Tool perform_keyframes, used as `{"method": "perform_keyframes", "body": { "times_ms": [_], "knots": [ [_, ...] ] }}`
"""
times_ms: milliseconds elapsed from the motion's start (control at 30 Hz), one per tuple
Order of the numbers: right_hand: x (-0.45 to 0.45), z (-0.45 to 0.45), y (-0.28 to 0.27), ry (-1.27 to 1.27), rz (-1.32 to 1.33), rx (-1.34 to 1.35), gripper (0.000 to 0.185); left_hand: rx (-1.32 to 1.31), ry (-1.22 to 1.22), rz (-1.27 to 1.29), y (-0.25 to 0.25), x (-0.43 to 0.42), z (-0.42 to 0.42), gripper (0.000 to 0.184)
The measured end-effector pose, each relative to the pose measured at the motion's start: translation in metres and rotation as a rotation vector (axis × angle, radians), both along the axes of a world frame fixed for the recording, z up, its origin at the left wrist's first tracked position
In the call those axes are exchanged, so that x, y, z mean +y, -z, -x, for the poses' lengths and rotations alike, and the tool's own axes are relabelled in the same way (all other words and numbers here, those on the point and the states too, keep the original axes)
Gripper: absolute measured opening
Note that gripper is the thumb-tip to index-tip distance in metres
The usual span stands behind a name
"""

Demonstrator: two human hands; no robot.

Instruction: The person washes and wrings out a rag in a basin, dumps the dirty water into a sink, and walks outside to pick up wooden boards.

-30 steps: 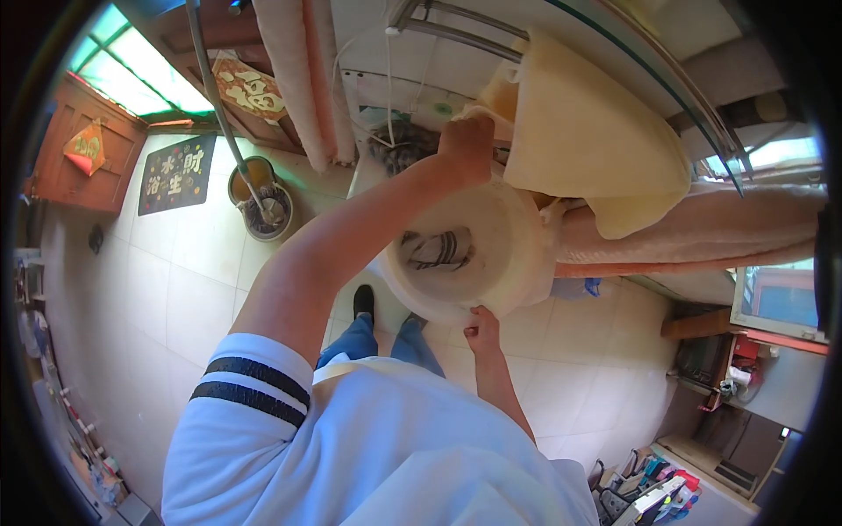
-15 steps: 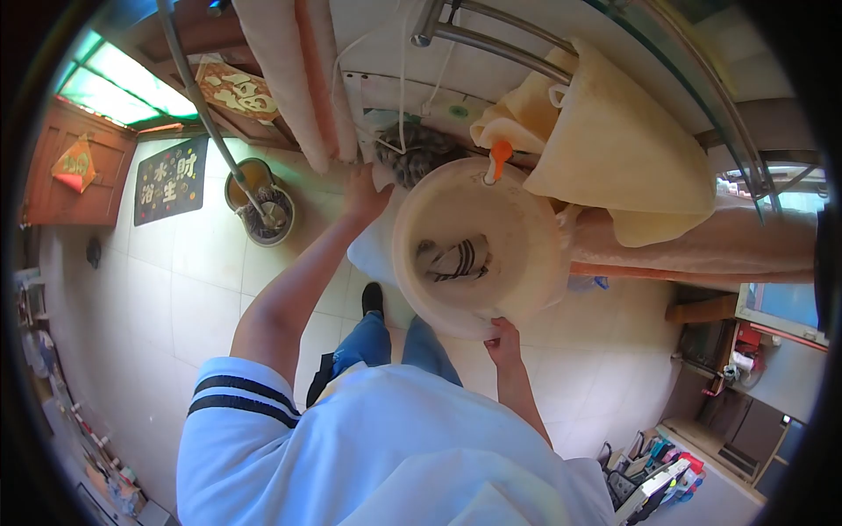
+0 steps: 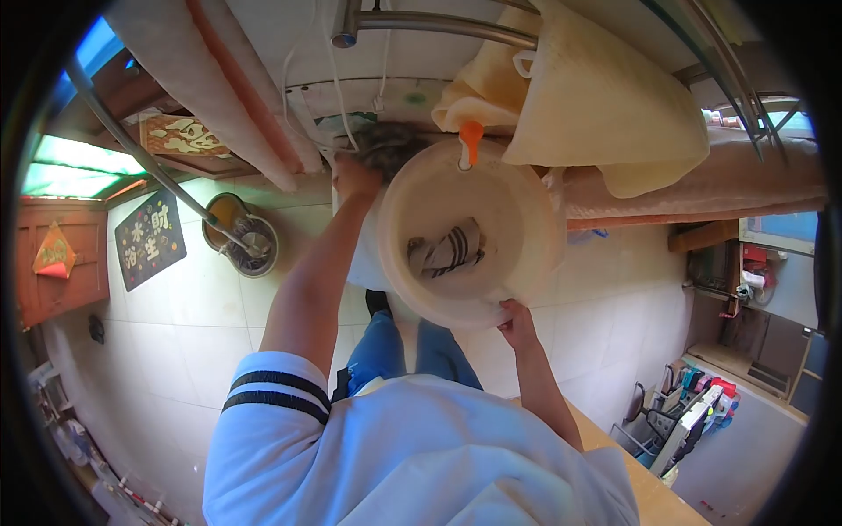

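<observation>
My right hand (image 3: 517, 323) grips the near rim of a large white plastic basin (image 3: 412, 294), with the thumb on top. Inside the basin lies a crumpled piece of grey and white cloth (image 3: 452, 252) with dark stripes. An orange-handled object (image 3: 471, 136) sits at the basin's far rim. Left of the basin, my left hand (image 3: 355, 179) reaches to a dark grey, blurred bundle (image 3: 390, 149). The left fingers are hidden and smeared, so their hold does not show. A white surface (image 3: 367, 254) shows beneath the basin's left side.
A cream towel (image 3: 605, 105) hangs from a metal rail (image 3: 447, 26) beyond the basin. To the left, a bucket (image 3: 241, 237) holds a mop (image 3: 254, 244) near a dark floor mat (image 3: 151, 232). Pink-and-white padded covers (image 3: 684, 193) line the far side. A cluttered rack (image 3: 684, 421) stands at lower right.
The view has shifted and turned. My left hand has moved up to the dark bundle, beside the basin. My right hand keeps its hold on the rim.
</observation>
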State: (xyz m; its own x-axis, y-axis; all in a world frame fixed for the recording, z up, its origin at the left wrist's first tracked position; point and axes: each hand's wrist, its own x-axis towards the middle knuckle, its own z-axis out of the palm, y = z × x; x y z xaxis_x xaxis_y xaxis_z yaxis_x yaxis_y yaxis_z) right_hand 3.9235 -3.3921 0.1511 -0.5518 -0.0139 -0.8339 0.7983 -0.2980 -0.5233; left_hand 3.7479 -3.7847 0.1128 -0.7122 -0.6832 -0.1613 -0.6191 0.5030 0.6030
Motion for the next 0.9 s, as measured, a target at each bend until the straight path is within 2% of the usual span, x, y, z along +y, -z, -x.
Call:
{"method": "perform_keyframes", "body": {
  "times_ms": [100,200,300,400,500,633,700,800,833,900],
  "knots": [
    [-0.001,0.001,-0.002,-0.005,0.034,0.033,0.011,-0.014,-0.032,-0.554,0.043,-0.021,-0.031,0.067],
    [0.001,-0.002,0.002,-0.004,0.052,0.057,0.012,0.159,-0.503,-1.468,0.04,-0.032,-0.073,0.051],
    [-0.002,-0.001,0.001,0.029,0.027,0.074,0.013,0.388,-0.403,-2.236,-0.002,-0.031,-0.104,0.05],
    [-0.006,-0.007,-0.001,0.044,0.013,0.136,0.013,0.309,-0.181,-2.269,-0.062,-0.011,-0.1,0.048],
    [-0.006,-0.01,0.002,0.039,0.022,0.202,0.013,0.463,-0.246,-2.164,-0.076,0.01,-0.088,0.041],
    [-0.012,-0.01,0.002,0.071,-0.003,0.201,0.011,0.559,-0.373,-1.865,-0.063,0.015,-0.091,0.039],
    [-0.017,-0.007,-0.009,0.001,-0.005,0.281,0.011,0.593,-0.443,-1.757,-0.076,0.01,-0.103,0.038],
    [-0.031,-0.003,-0.027,-0.031,0.004,0.317,0.01,0.618,-0.461,-1.737,-0.101,-0.003,-0.116,0.036],
    [-0.036,-0.002,-0.03,-0.033,0.011,0.321,0.01,0.646,-0.523,-1.628,-0.116,-0.003,-0.12,0.035],
    [-0.045,-0.005,-0.033,-0.052,0.014,0.256,0.01,0.654,-0.513,-1.622,-0.112,-0.02,-0.13,0.034]
  ]
}}
